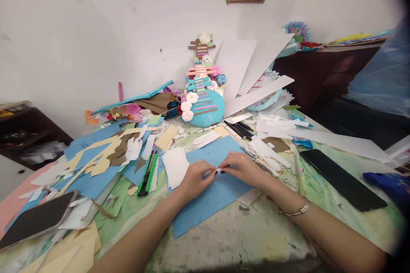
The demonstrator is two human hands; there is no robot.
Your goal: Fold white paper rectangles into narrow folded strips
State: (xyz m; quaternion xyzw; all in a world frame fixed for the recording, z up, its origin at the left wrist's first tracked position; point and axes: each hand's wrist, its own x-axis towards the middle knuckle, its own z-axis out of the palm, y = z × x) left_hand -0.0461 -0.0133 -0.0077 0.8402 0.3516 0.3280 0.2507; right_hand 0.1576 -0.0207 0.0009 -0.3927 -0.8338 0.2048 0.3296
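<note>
Both hands meet over a blue sheet of paper (205, 213) in the middle of the table. My left hand (197, 175) is closed in a pinch, thumb and fingertips on one end of a small rolled strip of white paper (219, 170). The other end sits between the thumb and fingers of my right hand (238, 166). Most of the strip is hidden by the fingertips. Beside my left hand lies a white paper piece (174, 166). Gold-handled scissors (270, 164) rest just right of my right hand, partly under white scraps.
A green-and-black utility knife (147, 175) lies left of the hands. Black pens (238, 130) are behind them. Decorated paper lute shapes (206, 106) lean on the wall. A phone (38, 217) is at the left, a long black object (344, 179) at the right. Paper scraps (105, 153) cover the left side.
</note>
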